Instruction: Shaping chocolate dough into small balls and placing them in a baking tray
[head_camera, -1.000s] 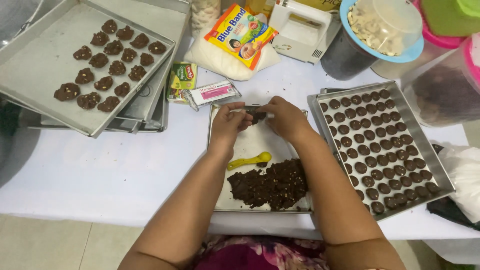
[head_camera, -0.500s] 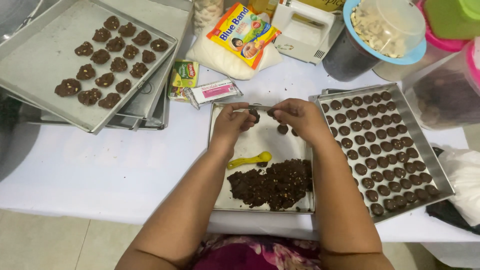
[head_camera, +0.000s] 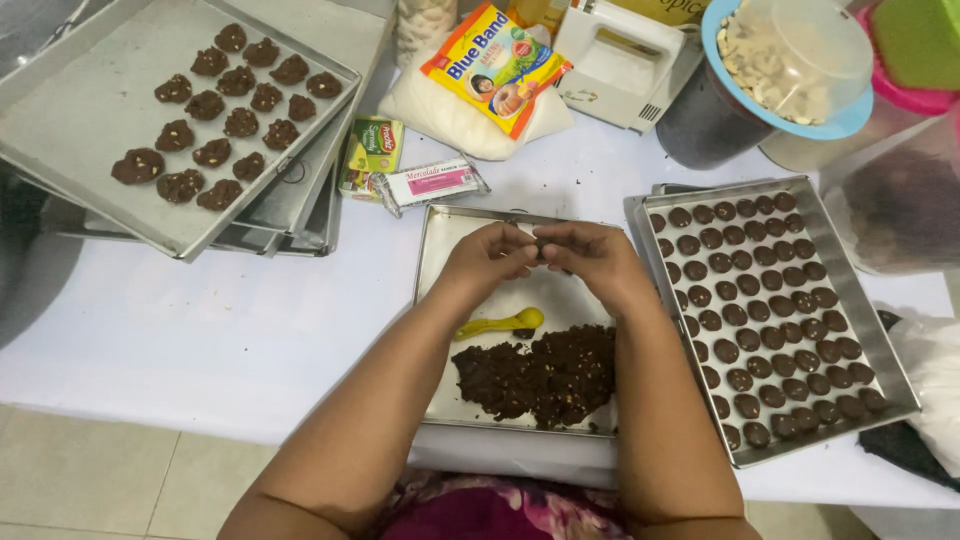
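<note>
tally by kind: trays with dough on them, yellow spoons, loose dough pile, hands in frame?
trays with dough: 3 (left tray, middle tray, right tray)
yellow spoon: 1
dough pile: 1
hands: 2 (left hand, right hand, both with a grip on one dough piece)
total: 7

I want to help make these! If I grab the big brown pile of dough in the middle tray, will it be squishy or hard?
Probably squishy and sticky: the dough pile looks lumpy and crumbly, with pale bits in it, so pieces may break off. The left hand and right hand are pinching a small piece between them, so it likely molds easily. It shouldn't roll; it lies flat on the tray.
</note>
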